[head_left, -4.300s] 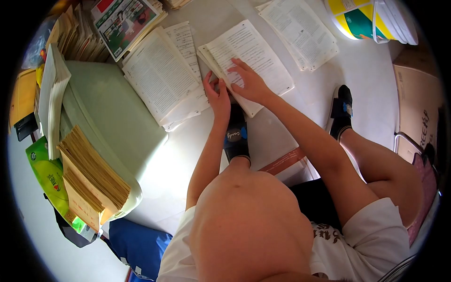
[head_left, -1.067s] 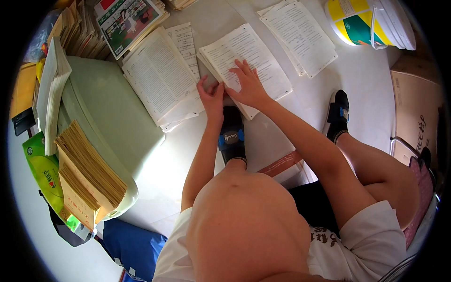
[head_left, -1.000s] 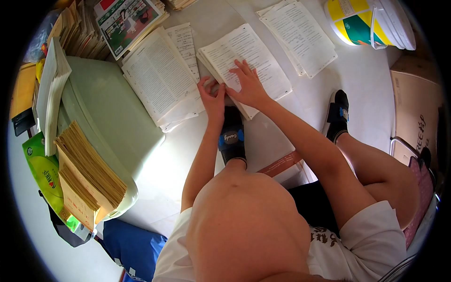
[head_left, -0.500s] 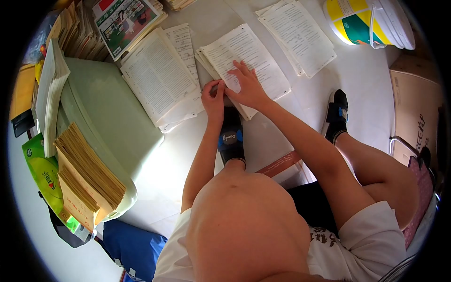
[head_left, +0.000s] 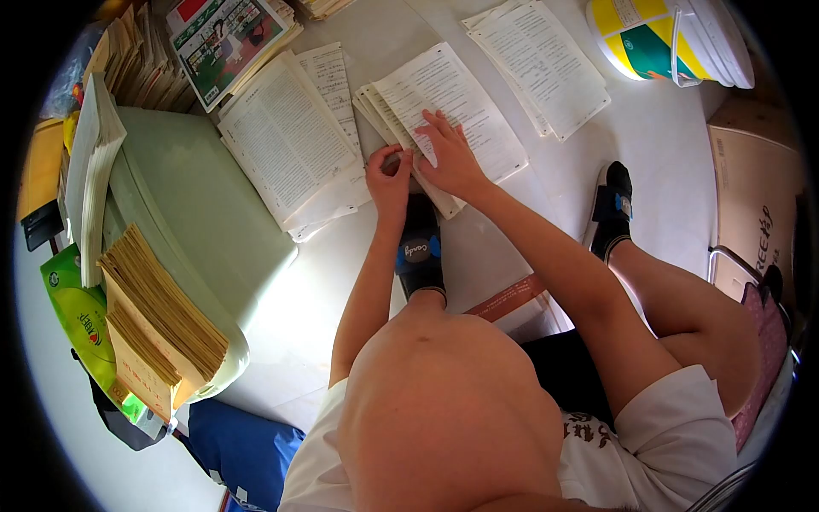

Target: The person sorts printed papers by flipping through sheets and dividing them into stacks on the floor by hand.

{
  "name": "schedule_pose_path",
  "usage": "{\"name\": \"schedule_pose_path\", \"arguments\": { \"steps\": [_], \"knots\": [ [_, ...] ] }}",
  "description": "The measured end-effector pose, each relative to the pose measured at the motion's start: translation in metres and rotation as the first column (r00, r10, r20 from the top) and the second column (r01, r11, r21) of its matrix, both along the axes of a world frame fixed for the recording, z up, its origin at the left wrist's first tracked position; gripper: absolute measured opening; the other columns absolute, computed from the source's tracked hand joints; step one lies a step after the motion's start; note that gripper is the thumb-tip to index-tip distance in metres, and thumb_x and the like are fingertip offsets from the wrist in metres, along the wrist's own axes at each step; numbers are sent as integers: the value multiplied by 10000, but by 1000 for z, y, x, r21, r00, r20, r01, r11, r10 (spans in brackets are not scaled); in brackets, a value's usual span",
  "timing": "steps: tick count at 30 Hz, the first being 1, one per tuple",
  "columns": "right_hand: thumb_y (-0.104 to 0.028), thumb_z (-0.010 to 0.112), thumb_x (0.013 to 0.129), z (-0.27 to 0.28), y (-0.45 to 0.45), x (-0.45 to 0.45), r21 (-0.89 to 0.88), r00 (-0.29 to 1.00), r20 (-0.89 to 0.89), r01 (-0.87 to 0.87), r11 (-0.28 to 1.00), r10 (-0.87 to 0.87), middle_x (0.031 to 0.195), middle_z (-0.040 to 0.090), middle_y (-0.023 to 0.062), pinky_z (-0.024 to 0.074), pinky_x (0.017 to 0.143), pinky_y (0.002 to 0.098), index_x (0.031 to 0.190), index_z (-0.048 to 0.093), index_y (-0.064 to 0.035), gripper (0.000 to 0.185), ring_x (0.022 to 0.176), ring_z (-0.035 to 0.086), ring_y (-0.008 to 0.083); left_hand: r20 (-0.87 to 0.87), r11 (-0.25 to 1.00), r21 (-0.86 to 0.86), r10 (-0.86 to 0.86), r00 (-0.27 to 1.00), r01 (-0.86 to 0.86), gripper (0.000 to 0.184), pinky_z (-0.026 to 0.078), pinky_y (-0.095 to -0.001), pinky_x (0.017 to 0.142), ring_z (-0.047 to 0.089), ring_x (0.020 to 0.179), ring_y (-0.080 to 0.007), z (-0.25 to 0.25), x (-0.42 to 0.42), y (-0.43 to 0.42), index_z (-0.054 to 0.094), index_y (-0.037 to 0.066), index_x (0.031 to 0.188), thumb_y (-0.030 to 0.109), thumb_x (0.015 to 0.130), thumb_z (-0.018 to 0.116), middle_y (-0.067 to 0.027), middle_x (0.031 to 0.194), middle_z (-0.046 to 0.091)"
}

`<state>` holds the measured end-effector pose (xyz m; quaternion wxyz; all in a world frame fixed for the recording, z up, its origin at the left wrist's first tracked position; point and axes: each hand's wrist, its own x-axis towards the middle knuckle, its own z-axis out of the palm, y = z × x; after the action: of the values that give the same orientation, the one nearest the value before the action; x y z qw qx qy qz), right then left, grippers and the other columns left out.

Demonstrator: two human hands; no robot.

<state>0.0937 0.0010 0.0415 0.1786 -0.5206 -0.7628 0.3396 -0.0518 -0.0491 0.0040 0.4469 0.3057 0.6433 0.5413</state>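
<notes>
A stack of printed sheets (head_left: 473,107) lies on the floor in front of me, its left edge spread into several layers. My right hand (head_left: 452,160) rests on the top page, fingers spread, thumb near the left edge. At that same edge my left hand (head_left: 390,181) pinches with thumb and forefinger, apparently on the rim of the lower sheets; the exact contact is small and partly hidden. Just below the hands is my slippered left foot (head_left: 419,247).
Left of the stack lie an open pile of printed pages (head_left: 286,141) and a magazine (head_left: 230,47). Another paper pile (head_left: 542,68) is to the right, near a white-and-yellow bucket (head_left: 657,43) and a cardboard box (head_left: 751,200). A pale green bin (head_left: 183,188) stands at left with old books (head_left: 166,316).
The left edge of the stack has fanned out more. My right thumb has drawn slightly away from my left fingertips, while both arms stay nearly in place.
</notes>
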Motion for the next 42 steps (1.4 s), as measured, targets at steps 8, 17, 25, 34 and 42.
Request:
{"name": "schedule_pose_path", "arguments": {
  "steps": [8,17,25,34,42],
  "knots": [
    [-27,604,878,15,7,-1,22,988,157,9,1000,-12,1335,578,244,521,953,512,1174,543,-30,303,1201,592,425,-4,999,-47,21,1000,-21,226,503,-254,683,623,781,-108,12,2,2,673,-5,1039,176,941,765,-45,901,698],
    [-305,663,968,94,128,87,200,894,-157,446,873,-421,1350,622,273,421,1113,397,1429,543,8,569,1300,576,381,46,999,-11,46,998,-46,213,497,-245,675,605,765,-93,5,3,0,652,5,998,181,945,759,-40,904,687],
    [-82,529,1017,149,149,146,642,873,-118,430,634,-473,1269,663,231,473,1034,413,1331,612,-17,331,1215,617,383,48,999,-39,29,998,-27,196,474,-234,646,584,738,-74,7,3,0,647,11,981,175,951,752,-12,860,666],
    [-327,610,995,-56,72,183,198,802,555,131,971,-221,1657,256,214,330,1196,485,1569,331,-38,700,1513,258,450,44,1000,-20,19,999,-18,199,499,-253,678,598,763,-85,5,2,-1,666,21,1014,202,968,734,-16,898,675],
    [-296,674,972,2,54,74,77,997,-48,68,995,-64,1524,469,230,362,1180,429,1411,506,-13,548,1398,463,386,-57,999,39,-14,998,16,202,529,-258,739,625,906,-104,-8,-2,-4,693,8,1070,194,994,702,-29,1026,675]
  ]
}}
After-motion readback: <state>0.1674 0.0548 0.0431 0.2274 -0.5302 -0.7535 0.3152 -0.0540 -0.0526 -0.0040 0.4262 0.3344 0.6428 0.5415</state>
